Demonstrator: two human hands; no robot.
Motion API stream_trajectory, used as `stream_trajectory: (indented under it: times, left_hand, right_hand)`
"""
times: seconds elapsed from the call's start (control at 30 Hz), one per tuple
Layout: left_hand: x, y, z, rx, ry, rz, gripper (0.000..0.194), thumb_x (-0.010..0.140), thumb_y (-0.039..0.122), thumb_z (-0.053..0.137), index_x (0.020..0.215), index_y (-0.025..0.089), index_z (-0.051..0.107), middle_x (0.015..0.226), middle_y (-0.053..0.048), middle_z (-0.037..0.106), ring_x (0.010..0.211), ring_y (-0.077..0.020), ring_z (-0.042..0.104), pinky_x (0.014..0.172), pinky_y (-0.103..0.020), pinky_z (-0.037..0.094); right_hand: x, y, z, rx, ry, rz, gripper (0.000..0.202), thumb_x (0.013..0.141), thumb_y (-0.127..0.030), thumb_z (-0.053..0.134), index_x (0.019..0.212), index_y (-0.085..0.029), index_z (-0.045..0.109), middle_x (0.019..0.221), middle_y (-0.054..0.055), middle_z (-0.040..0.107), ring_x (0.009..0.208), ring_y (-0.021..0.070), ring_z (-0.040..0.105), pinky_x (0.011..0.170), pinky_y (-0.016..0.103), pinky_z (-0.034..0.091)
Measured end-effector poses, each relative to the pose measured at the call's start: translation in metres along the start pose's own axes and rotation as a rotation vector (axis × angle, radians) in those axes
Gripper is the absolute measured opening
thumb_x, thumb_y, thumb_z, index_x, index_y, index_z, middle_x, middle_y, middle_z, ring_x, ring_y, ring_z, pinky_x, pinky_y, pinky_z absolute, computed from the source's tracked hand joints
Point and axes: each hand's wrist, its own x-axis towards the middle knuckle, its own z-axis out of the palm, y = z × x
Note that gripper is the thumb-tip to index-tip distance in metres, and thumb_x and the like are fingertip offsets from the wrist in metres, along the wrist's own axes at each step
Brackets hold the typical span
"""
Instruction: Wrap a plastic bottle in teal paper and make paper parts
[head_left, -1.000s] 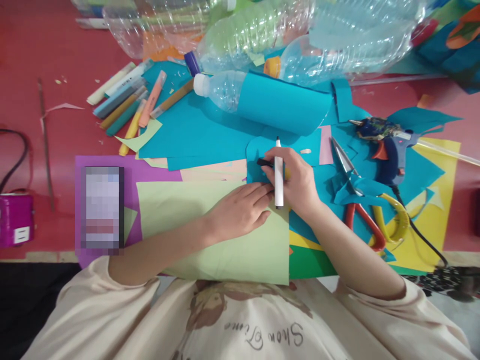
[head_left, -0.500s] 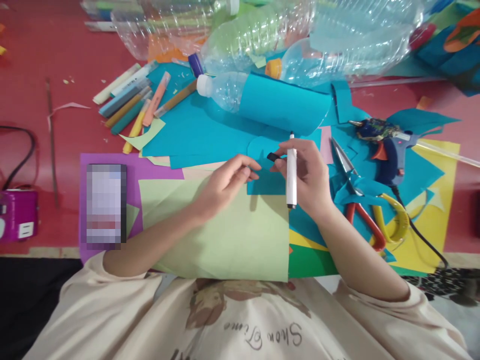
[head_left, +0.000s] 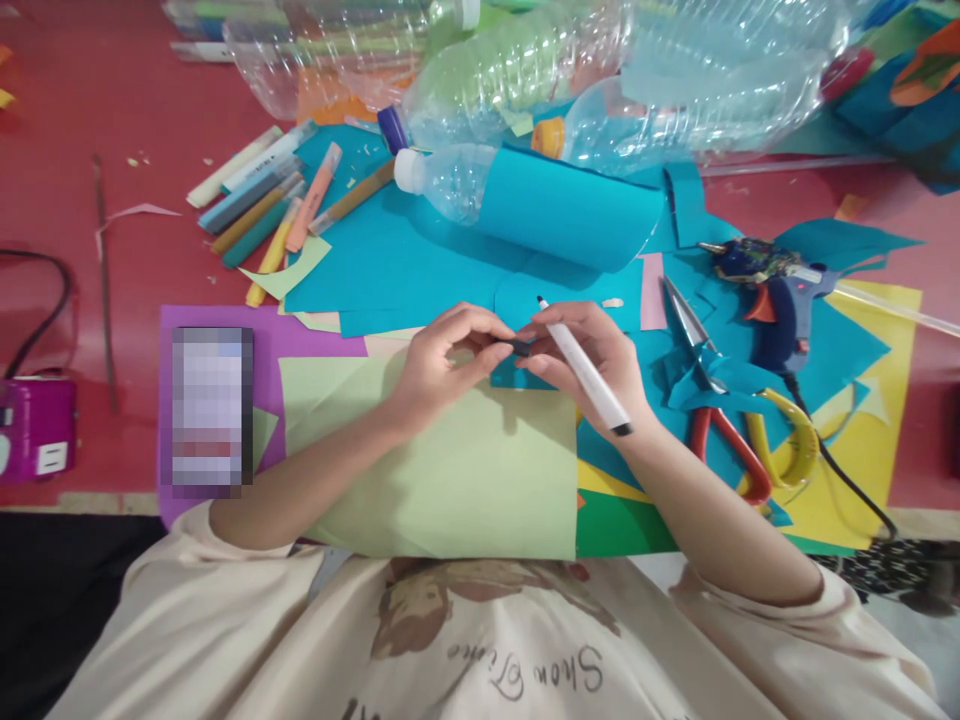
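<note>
A white marker (head_left: 585, 375) with a dark tip lies across my right hand (head_left: 600, 350), which is closed on it. Between the fingertips of both hands is a small black cap (head_left: 519, 347); my left hand (head_left: 442, 370) pinches its left end. Both hands are above the top edge of a pale green sheet (head_left: 450, 470) and a blue paper piece (head_left: 517, 295). Beyond them lies a clear bottle (head_left: 454, 180) with a white cap, wrapped in blue paper (head_left: 562, 205).
Scissors (head_left: 724, 435) and a glue gun (head_left: 784, 320) lie to the right. Several markers (head_left: 251, 200) are at the upper left, above a phone (head_left: 210, 405). Large clear bottles (head_left: 517, 70) line the back. A purple box (head_left: 37, 430) sits far left.
My hands have come together, and my left fingers have closed on the black cap. The white marker has tilted from nearly upright to slanting down to the right.
</note>
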Motion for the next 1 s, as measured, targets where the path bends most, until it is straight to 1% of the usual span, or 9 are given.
stream_trajectory:
  times: [0.07,0.13,0.23,0.33,0.43,0.57,0.8,0.9,1.0]
  left_hand:
    - [0.001,0.0,0.0,-0.098,0.072,-0.07,0.012,0.082,0.031,0.069,0.085,0.02,0.065,0.086,-0.001,0.064,0.08,-0.0098,0.064,0.07,-0.019,0.053]
    - [0.001,-0.001,0.0,-0.186,0.118,-0.111,0.013,0.079,0.031,0.072,0.083,0.02,0.066,0.085,0.0,0.063,0.079,-0.0093,0.065,0.069,-0.019,0.054]
    - [0.001,-0.001,0.0,-0.241,0.139,-0.089,0.012,0.077,0.028,0.074,0.081,0.02,0.066,0.085,0.0,0.062,0.076,-0.0083,0.064,0.068,-0.019,0.055]
    - [0.001,-0.001,0.0,-0.229,0.138,-0.032,0.01,0.078,0.025,0.073,0.081,0.021,0.065,0.084,0.0,0.062,0.077,-0.0084,0.064,0.069,-0.019,0.055]
    - [0.001,-0.003,0.0,-0.207,0.131,-0.003,0.008,0.078,0.023,0.072,0.082,0.021,0.065,0.084,0.0,0.063,0.079,-0.0084,0.065,0.07,-0.018,0.056]
    - [0.0,-0.003,0.0,-0.195,0.098,-0.012,0.008,0.079,0.022,0.072,0.084,0.021,0.065,0.086,0.001,0.065,0.08,-0.0086,0.065,0.072,-0.019,0.056]
    - [-0.007,0.004,0.002,-0.087,0.037,-0.184,0.021,0.078,0.038,0.072,0.089,0.021,0.07,0.092,-0.004,0.074,0.088,-0.016,0.07,0.078,-0.028,0.059]
    - [-0.008,0.005,0.002,-0.06,0.046,-0.165,0.021,0.077,0.039,0.073,0.09,0.022,0.072,0.088,-0.003,0.076,0.082,-0.0154,0.072,0.08,-0.029,0.059]
    - [-0.009,0.005,0.003,-0.093,0.061,-0.172,0.019,0.076,0.036,0.075,0.088,0.021,0.073,0.083,-0.002,0.076,0.076,-0.0142,0.072,0.075,-0.027,0.06]
  right_hand:
    - [0.0,-0.003,-0.001,0.114,0.019,0.063,0.038,0.075,-0.053,0.069,0.099,-0.025,0.062,0.09,0.002,0.072,0.07,0.0152,0.068,0.064,0.029,0.055]
    - [0.002,-0.007,-0.002,0.235,0.04,0.147,0.042,0.08,-0.061,0.056,0.098,-0.024,0.063,0.082,0.002,0.071,0.062,0.015,0.065,0.056,0.029,0.053]
    - [0.004,-0.011,-0.001,0.36,0.078,0.235,0.032,0.082,-0.053,0.054,0.085,-0.022,0.063,0.06,-0.002,0.062,0.046,0.0116,0.055,0.044,0.025,0.046]
    - [0.006,-0.012,0.001,0.407,0.115,0.258,0.024,0.077,-0.044,0.059,0.07,-0.021,0.059,0.053,-0.004,0.055,0.04,0.0093,0.048,0.04,0.023,0.042]
    - [0.006,-0.012,0.002,0.401,0.138,0.25,0.026,0.077,-0.044,0.057,0.067,-0.02,0.057,0.051,-0.004,0.054,0.04,0.009,0.047,0.04,0.023,0.041]
    - [0.005,-0.01,0.002,0.367,0.107,0.25,0.026,0.079,-0.044,0.057,0.069,-0.02,0.055,0.051,-0.004,0.056,0.04,0.0089,0.048,0.04,0.023,0.042]
    - [0.003,-0.005,0.005,0.314,0.062,0.316,0.025,0.077,-0.044,0.061,0.069,-0.021,0.052,0.056,-0.004,0.061,0.043,0.0104,0.055,0.042,0.024,0.049]
    - [0.003,-0.004,0.006,0.325,0.063,0.309,0.027,0.077,-0.042,0.063,0.066,-0.022,0.048,0.055,-0.005,0.061,0.043,0.0099,0.055,0.041,0.023,0.049]
    - [0.003,-0.002,0.006,0.348,0.049,0.3,0.028,0.077,-0.04,0.063,0.064,-0.022,0.045,0.055,-0.006,0.061,0.042,0.0089,0.055,0.04,0.022,0.048]
